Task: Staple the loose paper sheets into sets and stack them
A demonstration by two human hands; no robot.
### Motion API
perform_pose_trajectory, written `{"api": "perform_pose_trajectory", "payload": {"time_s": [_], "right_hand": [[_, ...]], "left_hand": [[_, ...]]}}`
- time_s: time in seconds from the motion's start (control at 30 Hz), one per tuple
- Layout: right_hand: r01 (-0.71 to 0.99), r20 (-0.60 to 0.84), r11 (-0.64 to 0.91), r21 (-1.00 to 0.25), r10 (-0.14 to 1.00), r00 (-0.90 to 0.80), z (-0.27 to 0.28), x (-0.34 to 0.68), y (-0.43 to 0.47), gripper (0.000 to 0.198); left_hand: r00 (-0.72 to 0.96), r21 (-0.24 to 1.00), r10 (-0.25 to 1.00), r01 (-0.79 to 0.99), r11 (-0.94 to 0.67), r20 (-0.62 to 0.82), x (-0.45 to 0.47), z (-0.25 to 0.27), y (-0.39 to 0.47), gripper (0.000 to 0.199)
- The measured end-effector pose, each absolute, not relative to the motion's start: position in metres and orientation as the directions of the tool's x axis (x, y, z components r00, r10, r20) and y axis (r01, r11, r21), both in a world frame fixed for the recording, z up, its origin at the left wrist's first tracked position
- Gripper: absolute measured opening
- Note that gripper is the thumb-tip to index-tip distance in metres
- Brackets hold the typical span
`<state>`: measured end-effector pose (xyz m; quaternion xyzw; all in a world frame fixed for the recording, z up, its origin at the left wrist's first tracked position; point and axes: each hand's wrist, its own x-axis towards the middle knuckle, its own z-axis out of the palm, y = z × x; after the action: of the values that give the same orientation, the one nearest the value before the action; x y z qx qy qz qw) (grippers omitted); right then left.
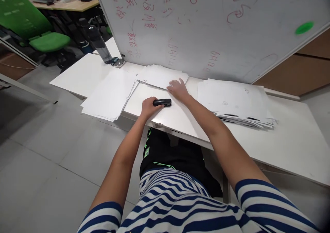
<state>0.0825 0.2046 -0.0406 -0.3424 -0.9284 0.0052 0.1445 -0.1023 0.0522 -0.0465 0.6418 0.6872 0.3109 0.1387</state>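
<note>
My left hand (149,108) is closed around a black stapler (162,102) just above or on the white table (177,118); I cannot tell if the stapler touches it. Against the whiteboard's foot lies a stack of white paper (160,75), and my right hand (178,89) rests on its right front corner with fingers spread. Another spread of paper sheets (110,93) lies to the left, partly over the table's front edge. On the right sits a thicker paper pile (232,99) with uneven edges and dark marks along its front.
A whiteboard (206,30) with red writing stands along the table's back. At the left end are a clear water bottle (99,44) and a small rounded object (119,62). Beyond the table is a green chair (48,40); cardboard (309,71) stands behind on the right.
</note>
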Motion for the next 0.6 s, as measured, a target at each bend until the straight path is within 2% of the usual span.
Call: {"api": "perform_pose_trajectory", "payload": {"time_s": [0.1, 0.23, 0.47, 0.6], "right_hand": [[0.637, 0.243, 0.766, -0.087, 0.637, -0.732, -0.041, 0.076, 0.216, 0.03], [0.704, 0.253, 0.704, -0.095, 0.701, -0.667, -0.041, 0.062, 0.21, 0.035], [0.793, 0.228, 0.57, -0.217, 0.819, -0.526, -0.045, 0.045, 0.194, 0.039], [0.8, 0.228, 0.537, -0.27, 0.842, -0.488, -0.032, 0.061, 0.179, 0.044]], "left_hand": [[-0.157, 0.602, 0.967, 0.798, 0.003, 0.203, -0.101, -0.046, 0.052, 0.033], [-0.157, 0.604, 0.968, 0.797, 0.007, 0.197, -0.1, -0.046, 0.052, 0.033], [-0.156, 0.611, 0.965, 0.792, -0.005, 0.209, -0.103, -0.048, 0.052, 0.033], [-0.149, 0.637, 0.972, 0.771, -0.002, 0.184, -0.106, -0.048, 0.051, 0.037]]}}
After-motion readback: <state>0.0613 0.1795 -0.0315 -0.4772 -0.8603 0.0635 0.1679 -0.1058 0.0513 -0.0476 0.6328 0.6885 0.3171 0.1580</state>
